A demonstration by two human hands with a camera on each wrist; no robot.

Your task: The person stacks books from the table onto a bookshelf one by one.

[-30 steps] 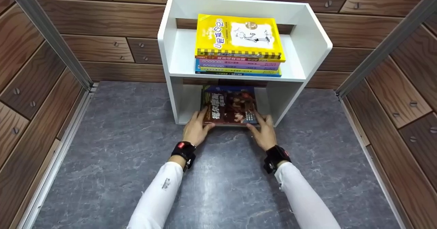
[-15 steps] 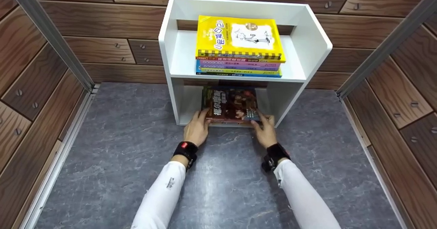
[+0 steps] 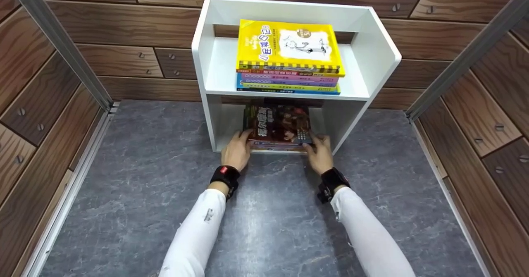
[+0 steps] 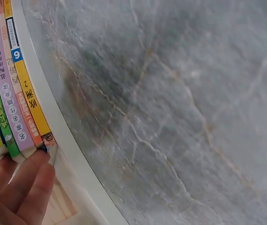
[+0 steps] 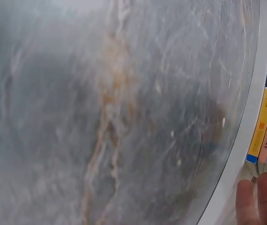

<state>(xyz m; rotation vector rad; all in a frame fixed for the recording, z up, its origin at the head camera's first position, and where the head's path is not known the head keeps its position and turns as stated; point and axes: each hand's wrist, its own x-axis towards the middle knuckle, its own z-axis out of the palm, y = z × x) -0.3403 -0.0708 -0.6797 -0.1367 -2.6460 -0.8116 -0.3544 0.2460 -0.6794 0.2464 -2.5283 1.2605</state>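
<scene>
A book stack (image 3: pixel 277 145) lies on the lower shelf of a white bookshelf (image 3: pixel 210 128). On top is a dark brown book (image 3: pixel 281 124) with large pale lettering. My left hand (image 3: pixel 236 149) touches the stack's left end, its thumb near the spines. In the left wrist view, its fingers (image 4: pixel 40 185) lie straight against the ends of the green, purple and orange books. My right hand (image 3: pixel 320 153) is at the stack's right end, thumb by the front corner. Two straight fingertips (image 5: pixel 266 187) show there beside the yellow-spined book (image 5: pixel 264 108). The stack's back is hidden.
A second pile, topped by a yellow book (image 3: pixel 289 45), lies on the upper shelf. The bookshelf stands on a grey marbled floor (image 3: pixel 264 227), against a wood-plank-patterned wall (image 3: pixel 136 25). Metal rails (image 3: pixel 70 177) run along the sides.
The brown book has slid slightly back, so more spines below it show at the front. Both hands stay at the stack's ends; both thumbs have drawn off the brown cover toward the corners.
</scene>
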